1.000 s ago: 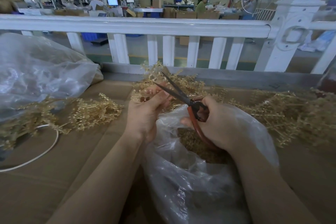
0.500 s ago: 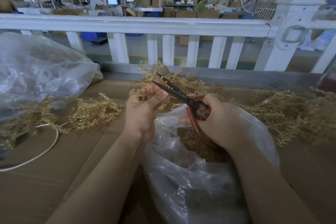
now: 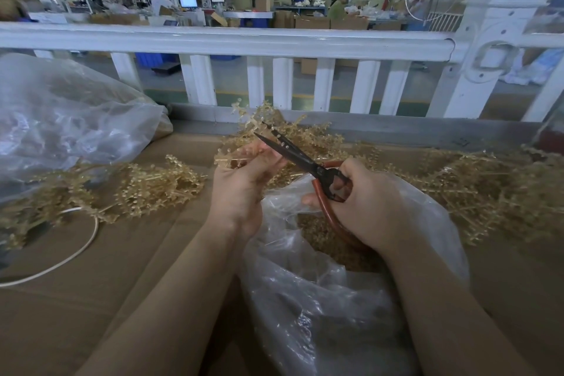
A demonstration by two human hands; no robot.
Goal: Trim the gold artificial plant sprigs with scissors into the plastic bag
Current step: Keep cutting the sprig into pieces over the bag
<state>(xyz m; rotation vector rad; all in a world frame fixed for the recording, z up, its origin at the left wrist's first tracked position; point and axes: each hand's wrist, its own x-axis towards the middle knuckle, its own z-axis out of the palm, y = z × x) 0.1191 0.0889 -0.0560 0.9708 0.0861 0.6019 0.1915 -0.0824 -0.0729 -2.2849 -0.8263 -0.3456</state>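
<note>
Just past the left hand's (image 3: 241,189) curled fingers (image 3: 259,151), a gold sprig (image 3: 259,119) stands up and fans out, its stem pinched between those fingers and the thumb. The right hand (image 3: 363,201) grips the red handles of the scissors (image 3: 305,162), fingers wrapped through and around the loops; the dark blades run from that grip up and to the left, cross right in front of the left fingertips and lie nearly together, with only a thin gap near the tips, against the sprig's branches. Directly under both sets of fingers gapes the mouth of the clear plastic bag (image 3: 320,299), with a heap of gold cuttings (image 3: 323,241) visible inside, below the right knuckles. Behind the left fingertips and the blades lies a loose pile of more gold sprigs (image 3: 320,140); outward from the right hand a bigger tangle of them (image 3: 488,192) covers the brown cardboard surface (image 3: 106,299), and outward from the left hand another bunch (image 3: 146,189) lies beside a white cord (image 3: 76,247). Farther out on that side sits a second, puffed-up clear bag (image 3: 61,119). A white railing (image 3: 244,40) runs across beyond everything
</note>
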